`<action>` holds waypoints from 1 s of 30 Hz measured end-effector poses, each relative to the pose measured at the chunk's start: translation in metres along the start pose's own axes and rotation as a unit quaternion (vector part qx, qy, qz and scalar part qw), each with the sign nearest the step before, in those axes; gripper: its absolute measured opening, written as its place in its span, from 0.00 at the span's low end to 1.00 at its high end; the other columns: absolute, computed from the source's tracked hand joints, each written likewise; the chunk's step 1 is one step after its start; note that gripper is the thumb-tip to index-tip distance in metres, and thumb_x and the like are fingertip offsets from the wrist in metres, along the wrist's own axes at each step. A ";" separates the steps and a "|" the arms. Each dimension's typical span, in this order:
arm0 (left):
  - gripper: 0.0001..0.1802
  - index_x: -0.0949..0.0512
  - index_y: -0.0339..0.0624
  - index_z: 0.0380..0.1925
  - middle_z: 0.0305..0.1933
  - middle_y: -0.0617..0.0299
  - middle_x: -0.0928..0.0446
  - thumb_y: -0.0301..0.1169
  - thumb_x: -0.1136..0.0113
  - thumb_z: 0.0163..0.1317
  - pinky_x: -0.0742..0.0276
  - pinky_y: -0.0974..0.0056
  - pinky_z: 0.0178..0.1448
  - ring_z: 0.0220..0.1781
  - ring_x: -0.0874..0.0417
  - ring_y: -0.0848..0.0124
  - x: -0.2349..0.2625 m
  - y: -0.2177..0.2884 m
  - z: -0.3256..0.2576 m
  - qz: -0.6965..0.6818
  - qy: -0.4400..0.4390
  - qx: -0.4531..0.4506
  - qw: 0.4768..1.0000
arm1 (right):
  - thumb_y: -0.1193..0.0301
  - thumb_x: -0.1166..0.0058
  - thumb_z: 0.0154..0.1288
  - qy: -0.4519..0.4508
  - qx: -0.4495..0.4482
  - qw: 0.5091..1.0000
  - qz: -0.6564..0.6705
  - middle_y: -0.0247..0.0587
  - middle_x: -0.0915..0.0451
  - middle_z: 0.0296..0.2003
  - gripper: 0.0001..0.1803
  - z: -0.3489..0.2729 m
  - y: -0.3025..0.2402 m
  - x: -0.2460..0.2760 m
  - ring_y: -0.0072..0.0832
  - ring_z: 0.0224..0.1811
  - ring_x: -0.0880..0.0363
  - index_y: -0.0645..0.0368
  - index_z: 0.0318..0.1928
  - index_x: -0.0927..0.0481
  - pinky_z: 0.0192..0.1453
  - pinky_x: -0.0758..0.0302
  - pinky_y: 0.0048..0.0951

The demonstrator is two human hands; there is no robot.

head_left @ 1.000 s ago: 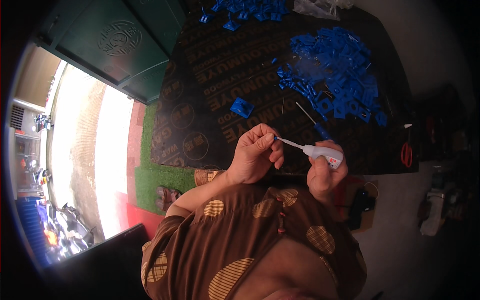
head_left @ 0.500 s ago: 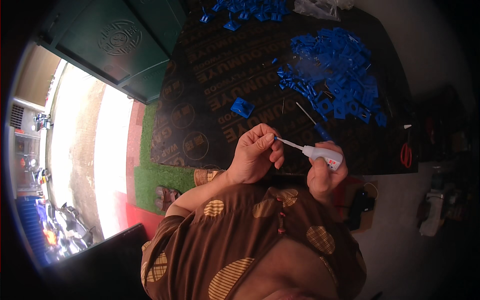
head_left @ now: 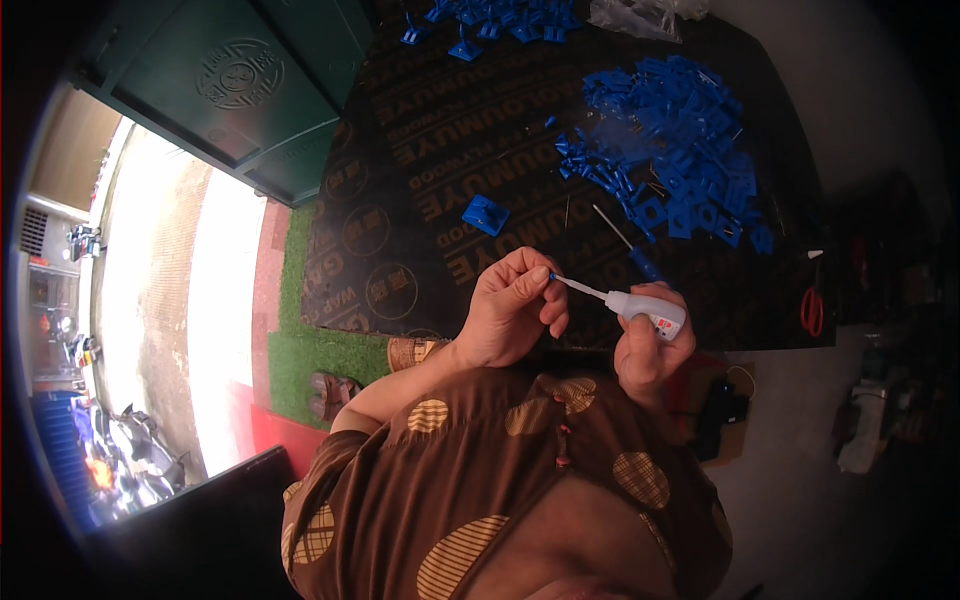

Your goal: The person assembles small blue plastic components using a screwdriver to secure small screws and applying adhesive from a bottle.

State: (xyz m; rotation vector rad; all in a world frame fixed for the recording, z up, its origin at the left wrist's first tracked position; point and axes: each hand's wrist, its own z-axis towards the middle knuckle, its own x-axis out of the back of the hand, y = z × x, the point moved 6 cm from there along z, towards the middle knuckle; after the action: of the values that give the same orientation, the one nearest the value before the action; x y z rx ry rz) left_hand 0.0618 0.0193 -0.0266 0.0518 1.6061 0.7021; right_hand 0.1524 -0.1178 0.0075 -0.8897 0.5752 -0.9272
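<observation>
Above the dark worktop (head_left: 480, 130), the right hand (head_left: 650, 350) is gripping a white screwdriver (head_left: 640, 305) — its tip meeting a small blue part (head_left: 552, 276) pinched in the closed left hand (head_left: 515, 310) — likely needing steady alignment next.

Right hand (head_left: 652, 350) grips a white-handled screwdriver (head_left: 640, 305), its thin shaft pointing left into the fingertips of the left hand (head_left: 512, 305), which pinch at the tip. Both hover over the near edge of a black board (head_left: 440, 170). One blue plastic piece (head_left: 486, 214) lies alone; a big blue pile (head_left: 670, 140) sits beyond, red scissors (head_left: 811, 308) to the right.
</observation>
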 end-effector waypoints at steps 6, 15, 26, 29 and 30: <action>0.07 0.30 0.40 0.35 0.29 0.60 0.30 0.31 0.48 0.68 0.29 0.65 0.27 0.23 0.31 0.72 0.001 -0.001 0.000 0.000 -0.002 0.000 1.000 | 0.77 0.52 0.49 0.000 -0.008 1.000 0.011 0.44 0.27 0.36 0.14 -0.001 0.003 0.001 0.20 0.26 0.31 0.71 0.38 0.24 0.25 0.35 0.16; 0.06 0.29 0.40 0.36 0.29 0.60 0.31 0.31 0.48 0.68 0.29 0.65 0.27 0.24 0.31 0.72 0.001 -0.001 0.000 -0.001 -0.004 0.001 1.000 | 0.76 0.51 0.51 -0.005 -0.022 0.999 0.033 0.41 0.27 0.33 0.14 0.000 0.004 -0.001 0.18 0.23 0.33 0.71 0.39 0.25 0.24 0.37 0.16; 0.06 0.29 0.40 0.36 0.29 0.60 0.31 0.31 0.49 0.68 0.29 0.65 0.27 0.24 0.31 0.73 0.000 -0.001 0.000 -0.003 -0.004 0.006 1.000 | 0.75 0.50 0.53 0.014 -0.040 0.998 0.051 0.41 0.27 0.33 0.14 -0.003 0.011 0.002 0.19 0.23 0.34 0.70 0.40 0.25 0.25 0.38 0.19; 0.07 0.29 0.40 0.36 0.29 0.61 0.30 0.32 0.49 0.68 0.29 0.65 0.27 0.24 0.31 0.73 0.000 -0.001 0.000 -0.006 -0.009 0.007 1.000 | 0.75 0.50 0.53 0.025 -0.044 0.996 0.070 0.42 0.27 0.35 0.14 -0.003 0.009 0.000 0.19 0.23 0.33 0.70 0.41 0.26 0.25 0.38 0.19; 0.07 0.29 0.40 0.37 0.29 0.61 0.31 0.32 0.49 0.68 0.29 0.65 0.27 0.24 0.31 0.73 0.000 -0.001 -0.001 -0.005 -0.009 0.006 1.000 | 0.75 0.50 0.54 0.028 -0.059 0.994 0.088 0.42 0.27 0.35 0.13 -0.003 0.007 -0.001 0.19 0.24 0.33 0.70 0.40 0.26 0.25 0.37 0.20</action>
State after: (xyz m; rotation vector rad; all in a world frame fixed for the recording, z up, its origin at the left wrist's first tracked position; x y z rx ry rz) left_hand 0.0616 0.0183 -0.0272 0.0592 1.5920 0.6830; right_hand 0.1530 -0.1156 -0.0001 -0.9056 0.7519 -0.7665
